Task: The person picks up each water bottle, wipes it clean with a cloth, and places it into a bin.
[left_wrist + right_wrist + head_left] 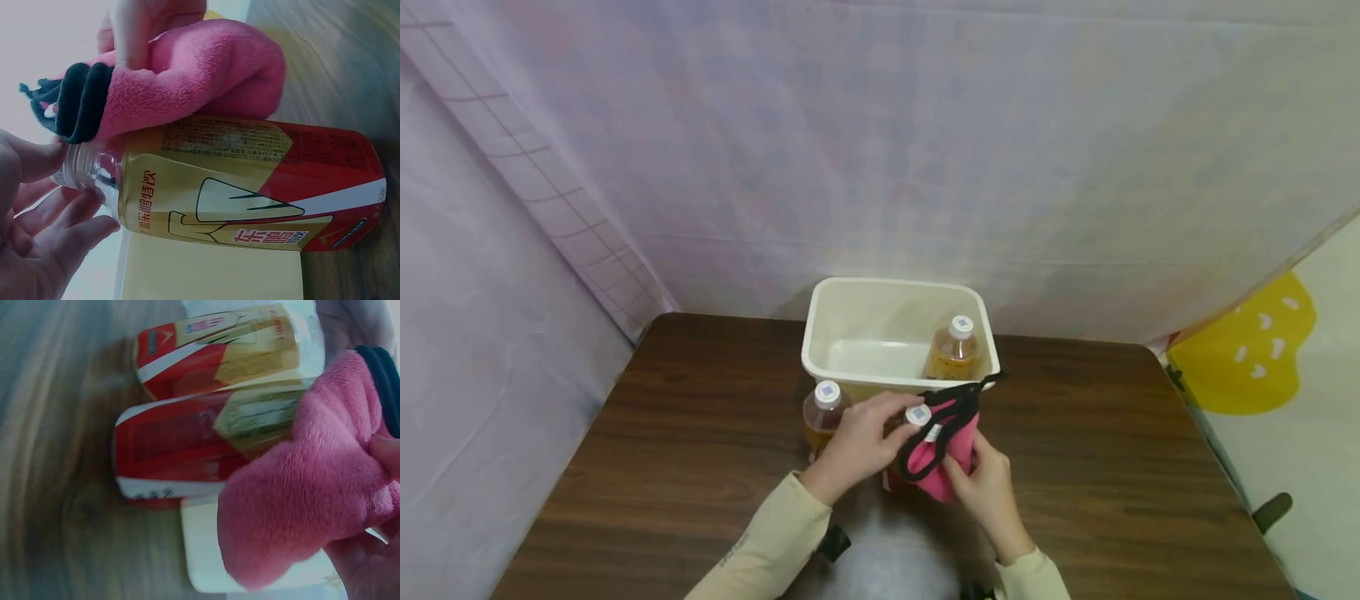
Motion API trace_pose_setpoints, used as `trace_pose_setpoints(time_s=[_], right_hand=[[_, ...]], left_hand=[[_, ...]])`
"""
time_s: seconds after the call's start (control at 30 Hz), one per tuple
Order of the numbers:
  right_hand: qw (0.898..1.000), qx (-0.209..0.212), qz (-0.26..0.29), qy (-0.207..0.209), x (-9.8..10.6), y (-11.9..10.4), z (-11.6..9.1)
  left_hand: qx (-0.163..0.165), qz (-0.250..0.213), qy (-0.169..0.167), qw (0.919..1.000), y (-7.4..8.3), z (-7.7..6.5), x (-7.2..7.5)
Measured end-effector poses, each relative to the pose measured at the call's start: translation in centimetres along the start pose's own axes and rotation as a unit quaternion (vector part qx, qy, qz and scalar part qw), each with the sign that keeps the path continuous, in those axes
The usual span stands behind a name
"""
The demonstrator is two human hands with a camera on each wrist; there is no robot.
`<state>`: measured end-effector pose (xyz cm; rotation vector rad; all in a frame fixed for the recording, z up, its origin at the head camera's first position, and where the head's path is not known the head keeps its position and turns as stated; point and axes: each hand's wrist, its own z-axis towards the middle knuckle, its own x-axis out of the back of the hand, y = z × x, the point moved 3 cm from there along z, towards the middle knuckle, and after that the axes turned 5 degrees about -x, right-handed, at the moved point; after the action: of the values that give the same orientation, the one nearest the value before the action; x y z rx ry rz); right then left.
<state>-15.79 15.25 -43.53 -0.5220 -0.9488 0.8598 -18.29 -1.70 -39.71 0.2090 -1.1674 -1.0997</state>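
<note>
In the head view my left hand (859,439) is at the neck of a drink bottle (250,194) with a white cap (917,413). The left wrist view shows its thumb and fingers curled around that neck. The bottle stands upright on the table, with a red and gold label. My right hand (988,492) grips a folded pink fleecy cloth (312,469) with black edging, bunched against the bottle's side. From above, the cloth hides much of this bottle. A second, similar bottle (826,408) stands just left of my left hand.
A white plastic bin (895,283) stands at the table's back edge, directly beyond my hands. Inside its right end is another capped bottle (955,354) of amber drink. Pale curtains (880,150) hang behind the brown wooden table (700,433).
</note>
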Motion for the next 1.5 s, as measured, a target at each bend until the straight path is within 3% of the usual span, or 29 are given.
trace_pose_setpoints(time_s=[0.1, 0.57, 0.83, 1.0, 1.27, 1.5], right_hand=[[1.0, -0.001, -0.013, 0.001, -0.1, 0.5, -0.6], [0.995, -0.078, -0.025, -0.05, -2.9, 5.1, -4.4], [0.993, -0.108, -0.006, -0.054, -2.9, 5.6, -4.5], [0.993, -0.106, 0.009, -0.049, -2.3, 4.7, -3.9], [0.993, -0.084, 0.075, -0.028, -0.3, 1.2, -1.1], [0.996, -0.054, 0.072, -0.018, 0.4, -1.0, 0.5]], left_hand=[[-0.002, 0.003, 0.003, 1.0, 0.0, 0.0, -0.1], [0.009, -0.044, 0.009, 0.999, -0.2, 0.1, -0.4], [0.007, -0.052, 0.008, 0.9986, -0.2, 0.3, -0.4], [0.002, -0.054, 0.012, 0.9985, -0.1, 0.2, -0.3], [-0.003, -0.044, 0.016, 0.9989, -0.3, 0.2, -0.3], [-0.001, -0.035, 0.015, 0.9993, -0.4, 0.1, -0.2]])
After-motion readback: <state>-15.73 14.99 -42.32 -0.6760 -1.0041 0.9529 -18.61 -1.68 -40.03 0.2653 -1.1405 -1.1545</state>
